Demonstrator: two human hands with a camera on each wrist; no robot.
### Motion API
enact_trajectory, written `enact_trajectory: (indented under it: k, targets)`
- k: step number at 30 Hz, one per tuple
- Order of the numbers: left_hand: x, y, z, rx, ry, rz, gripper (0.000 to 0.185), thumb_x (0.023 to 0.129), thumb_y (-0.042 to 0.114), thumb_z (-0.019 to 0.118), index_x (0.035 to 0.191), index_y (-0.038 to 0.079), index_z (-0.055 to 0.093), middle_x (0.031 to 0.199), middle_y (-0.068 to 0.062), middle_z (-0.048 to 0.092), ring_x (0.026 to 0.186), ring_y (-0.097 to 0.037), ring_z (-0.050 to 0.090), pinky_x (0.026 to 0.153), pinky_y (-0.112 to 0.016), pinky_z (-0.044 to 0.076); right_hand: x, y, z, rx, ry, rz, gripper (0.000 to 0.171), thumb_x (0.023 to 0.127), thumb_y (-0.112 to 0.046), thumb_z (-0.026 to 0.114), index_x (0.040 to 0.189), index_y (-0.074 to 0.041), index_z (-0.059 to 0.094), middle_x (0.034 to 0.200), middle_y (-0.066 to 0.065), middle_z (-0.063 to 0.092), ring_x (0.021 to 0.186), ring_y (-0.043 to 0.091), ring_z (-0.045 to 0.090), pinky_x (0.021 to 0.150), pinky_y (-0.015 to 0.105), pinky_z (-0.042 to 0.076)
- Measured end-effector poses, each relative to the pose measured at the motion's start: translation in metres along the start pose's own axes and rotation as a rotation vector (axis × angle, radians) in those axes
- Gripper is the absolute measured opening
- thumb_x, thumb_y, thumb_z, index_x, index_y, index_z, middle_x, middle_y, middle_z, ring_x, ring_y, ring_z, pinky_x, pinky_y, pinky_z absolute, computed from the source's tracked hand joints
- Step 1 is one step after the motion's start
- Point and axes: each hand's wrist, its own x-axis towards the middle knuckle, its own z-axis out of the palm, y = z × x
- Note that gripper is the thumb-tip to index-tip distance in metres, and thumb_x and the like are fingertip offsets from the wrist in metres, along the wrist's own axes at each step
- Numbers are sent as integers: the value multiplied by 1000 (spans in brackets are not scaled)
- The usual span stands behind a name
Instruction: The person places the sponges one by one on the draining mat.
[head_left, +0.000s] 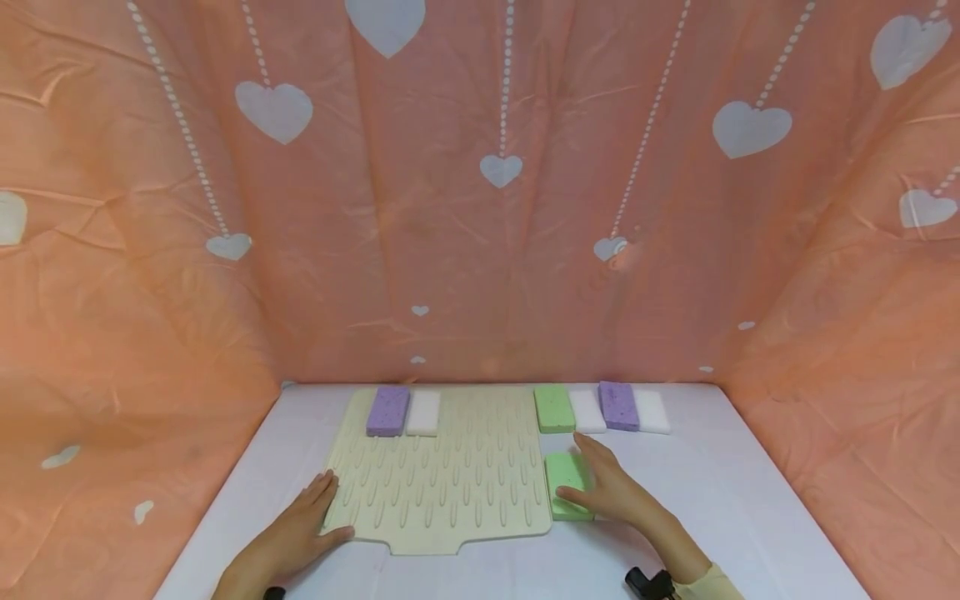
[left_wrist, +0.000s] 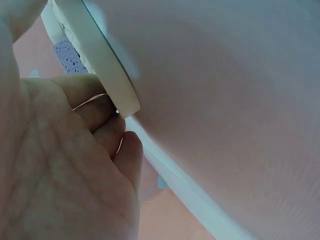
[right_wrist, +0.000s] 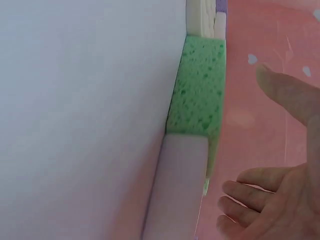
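your left hand (head_left: pixel 300 529) lay at the left side of the cream board (head_left: pixel 420 533), fingertips against its edge and thumb by its front left corner; that grip was relaxed, fingers mostly straight rather than clasped. the board sat flat on the white table (head_left: pixel 750 500), left of centre, its far end at the table's back edge. at that far end lay a purple block (head_left: pixel 387 411) and, just beside it to the right, a white block (head_left: pixel 423 413).

your right hand (head_left: pixel 611 483) was spread over the nearer green block (head_left: pixel 565 473), thumb and fingers apart, the grip loose and holding nothing. that green block lay just beside the board's right side, well in from the table's right edge.

along the table's back edge, right of the board, lay the farther green block (head_left: pixel 555 408), a second white block (head_left: pixel 587 411), a second purple block (head_left: pixel 618 406) slightly askew, and a third white block (head_left: pixel 652 412) nearest the back right corner. an orange cloth (head_left: pixel 465 342) with pale hearts hung behind.
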Motion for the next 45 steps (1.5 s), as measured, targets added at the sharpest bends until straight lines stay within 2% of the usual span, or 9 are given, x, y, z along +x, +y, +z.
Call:
enact_trajectory:
  k: [5,11,18,25,34,45]
  targets:
    - [1,2,-3,-20,-20,-25,103,95,53,78,158,-17,36,167,-38,29,156,-58,23,121,-72,30,-7,8,-4,-11,6,36,107,89,-41,88,161,13,31,164,38,35,154,57,30,124,70,28]
    - [2,1,0,-26,-20,-21,103,95,52,78,157,-18,36,167,-38,28,156,-58,23,121,-71,30,-17,16,-7,-4,7,54,107,87,-40,90,160,15,33,162,40,36,153,59,31,124,70,27]
    - [2,-1,2,-21,-20,-23,103,94,53,78,157,-18,36,167,-38,28,156,-58,23,121,-71,30,-26,24,-11,-24,6,6,104,86,-39,91,157,16,38,161,39,39,150,60,33,122,71,28]
    - [1,0,2,-7,-12,-16,103,94,53,78,156,-18,37,167,-38,30,155,-58,24,120,-71,30,-31,31,-16,-56,39,9,103,82,-37,93,154,17,42,161,39,39,150,61,31,121,72,28]
    - [1,4,-1,-18,-19,-21,102,94,50,79,155,-20,37,166,-40,29,155,-60,24,120,-71,30,-38,34,-24,-43,-37,51,109,81,-35,95,156,18,37,158,41,40,147,62,37,120,71,31]
    - [1,3,-1,-26,-15,-16,102,94,51,78,155,-19,37,166,-40,29,155,-60,24,120,-72,30,-43,38,-32,27,-102,66,114,77,-32,98,160,13,34,163,36,38,151,59,33,122,70,28]
